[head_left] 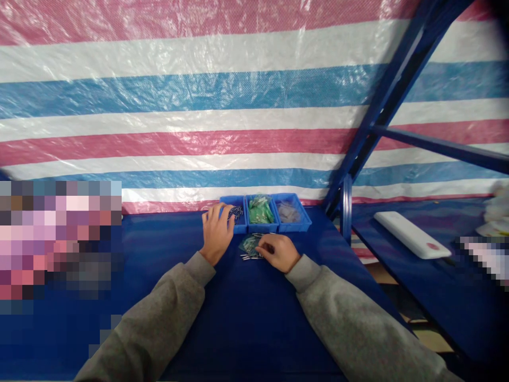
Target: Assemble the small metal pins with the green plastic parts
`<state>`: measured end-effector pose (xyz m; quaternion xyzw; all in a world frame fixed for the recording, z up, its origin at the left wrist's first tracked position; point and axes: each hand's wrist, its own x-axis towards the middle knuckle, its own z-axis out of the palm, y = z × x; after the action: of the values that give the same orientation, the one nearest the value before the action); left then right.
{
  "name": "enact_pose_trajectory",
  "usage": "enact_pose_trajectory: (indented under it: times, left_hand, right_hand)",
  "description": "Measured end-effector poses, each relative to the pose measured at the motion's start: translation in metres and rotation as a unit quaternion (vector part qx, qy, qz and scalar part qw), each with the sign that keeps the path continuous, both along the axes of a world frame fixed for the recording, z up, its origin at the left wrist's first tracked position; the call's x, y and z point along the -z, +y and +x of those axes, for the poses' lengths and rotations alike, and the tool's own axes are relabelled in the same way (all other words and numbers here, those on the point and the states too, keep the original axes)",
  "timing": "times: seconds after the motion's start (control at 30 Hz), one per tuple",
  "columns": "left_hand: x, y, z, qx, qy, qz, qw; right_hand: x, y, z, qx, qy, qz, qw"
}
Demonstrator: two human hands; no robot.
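R hand (278, 253) lies on the blue tabletop (246, 323), fingers curled and close together, tips just over a small clear bag (249, 244) with something green inside. A few short silver pins (250, 257) stick out beside and under it. Cannot tell if the fingers clamp the bag or only touch it, because the hand hides part of it. The bag seems very light and soft, so prob. it folds and slips easily; best hold is at its edge, w/ two fingers. The pins look thin, stiff and smooth, and may roll, so a pinch at the middle seems safer than at the tip.

L hand (217, 233) is well apart from R hand, fingers a little spread, resting at the left bin (240, 229). Cannot tell if it holds anything. Just beside its fingertips, dark thin metal pins (235, 212) lie in this bin, too small to tell exact kind.

The three blue plastic bins stand side by side, touching. The middle bin (260, 229) holds green bags (261, 210), the right bin (296, 227) clear bags (288, 213). Behind are a striped tarp (199, 95) and a blue steel frame (382, 116).
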<state>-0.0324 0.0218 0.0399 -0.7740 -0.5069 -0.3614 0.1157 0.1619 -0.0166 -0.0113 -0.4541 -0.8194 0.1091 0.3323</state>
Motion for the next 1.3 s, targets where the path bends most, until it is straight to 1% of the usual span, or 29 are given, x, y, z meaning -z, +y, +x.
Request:
enact_pose_trajectory:
  times: [0.13, 0.23, 0.3, 0.4, 0.6, 0.8, 1.07, 1.3]
  left_hand:
    - [0.016, -0.011, 0.008, 0.079, -0.056, -0.031, 0.995]
    - [0.027, -0.017, 0.013, 0.133, -0.101, -0.048, 0.985]
    - [0.032, -0.018, 0.014, 0.164, -0.123, -0.061, 0.977]
    - [0.035, -0.018, 0.013, 0.194, -0.135, -0.085, 0.968]
    - [0.035, -0.018, 0.012, 0.207, -0.136, -0.101, 0.964]
    - [0.036, -0.018, 0.013, 0.204, -0.139, -0.098, 0.964]
    - [0.034, -0.018, 0.013, 0.203, -0.131, -0.108, 0.964]
    - [0.034, -0.019, 0.013, 0.199, -0.144, -0.106, 0.964]
  right_hand:
    - [-0.004, -0.001, 0.003, -0.025, -0.055, -0.026, 0.998]
    - [-0.006, -0.002, 0.004, -0.027, -0.090, -0.041, 0.995]
    - [-0.007, -0.002, 0.004, -0.027, -0.106, -0.047, 0.993]
    - [-0.007, -0.002, 0.004, -0.022, -0.117, -0.048, 0.992]
    - [-0.004, -0.002, 0.003, -0.045, -0.095, -0.024, 0.994]
    - [0.000, -0.001, 0.001, -0.075, -0.084, -0.006, 0.994]
    - [-0.001, -0.002, -0.001, -0.080, -0.101, -0.012, 0.992]
    - [-0.007, -0.004, -0.001, -0.090, -0.062, -0.004, 0.994]
